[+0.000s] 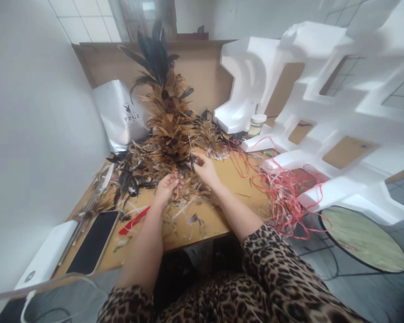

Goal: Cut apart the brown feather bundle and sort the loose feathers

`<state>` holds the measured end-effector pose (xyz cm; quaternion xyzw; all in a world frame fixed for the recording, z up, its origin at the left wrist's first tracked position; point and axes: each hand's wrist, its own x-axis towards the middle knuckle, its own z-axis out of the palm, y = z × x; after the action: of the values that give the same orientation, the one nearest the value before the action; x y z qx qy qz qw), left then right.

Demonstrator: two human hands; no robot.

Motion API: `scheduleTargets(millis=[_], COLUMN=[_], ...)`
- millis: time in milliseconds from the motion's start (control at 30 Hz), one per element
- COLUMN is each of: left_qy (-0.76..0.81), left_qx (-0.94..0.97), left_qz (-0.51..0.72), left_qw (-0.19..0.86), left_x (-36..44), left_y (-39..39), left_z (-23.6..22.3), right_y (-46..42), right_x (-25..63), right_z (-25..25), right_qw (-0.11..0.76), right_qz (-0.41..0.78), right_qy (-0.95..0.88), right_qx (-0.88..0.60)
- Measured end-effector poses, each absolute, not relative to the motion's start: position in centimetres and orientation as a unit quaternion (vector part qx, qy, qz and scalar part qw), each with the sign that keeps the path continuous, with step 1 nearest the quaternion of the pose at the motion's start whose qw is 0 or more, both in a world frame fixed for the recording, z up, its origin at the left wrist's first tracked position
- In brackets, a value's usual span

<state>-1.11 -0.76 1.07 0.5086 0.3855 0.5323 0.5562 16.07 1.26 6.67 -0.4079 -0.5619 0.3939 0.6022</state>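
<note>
A tall bundle of feathers [171, 121], brown below with long black plumes on top, stands upright at the middle of the wooden table [235, 188]. At its foot, my left hand [167, 187] is closed in a pinch on a thin pinkish strand [177, 193]. My right hand [205, 169] grips a pair of scissors [192, 159], its blades pointing up alongside the bundle. The two hands are slightly apart. Loose brown and black feathers [131, 177] lie heaped to the left. Feather scraps [195, 220] are scattered in front of my hands.
White foam pieces [309, 103] rise on the right, beside a lidded jar [256, 124]. Tangled red string [286, 197] hangs over the right edge, near a round stool [363, 237]. Leftward are a phone [94, 242], a white box [47, 253], a red strip [133, 220] and a silver bag [119, 119].
</note>
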Motion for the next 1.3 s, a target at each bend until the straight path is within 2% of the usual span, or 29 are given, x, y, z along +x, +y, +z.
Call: scheduleTargets(millis=[267, 500, 800, 1033, 1300], left_qy=[0.389, 0.398, 0.404, 0.407, 0.404], left_qx=[0.507, 0.508, 0.495, 0.495, 0.506], left_qz=[0.532, 0.525, 0.528, 0.534, 0.529], left_qw=[0.555, 0.555, 0.56, 0.552, 0.548], left_x=[-1.0, -1.0, -0.7, -0.7, -0.8], left_y=[-0.8, -0.9, -1.1, -0.9, -0.7], left_z=[1.1, 1.3, 1.8, 1.5, 1.1], right_y=[1.6, 2.2, 2.2, 4.2, 6.6], right_x=[16.1, 16.6, 16.8, 16.8, 17.2], right_z=[6.7, 10.2, 13.1, 14.6, 16.8], right_qw=[0.605, 0.602, 0.606, 0.628, 0.631], right_qz=[0.346, 0.259, 0.31, 0.242, 0.217], right_qy=[-0.595, -0.629, -0.603, -0.624, -0.653], right_qx=[-0.399, -0.419, -0.416, -0.398, -0.36])
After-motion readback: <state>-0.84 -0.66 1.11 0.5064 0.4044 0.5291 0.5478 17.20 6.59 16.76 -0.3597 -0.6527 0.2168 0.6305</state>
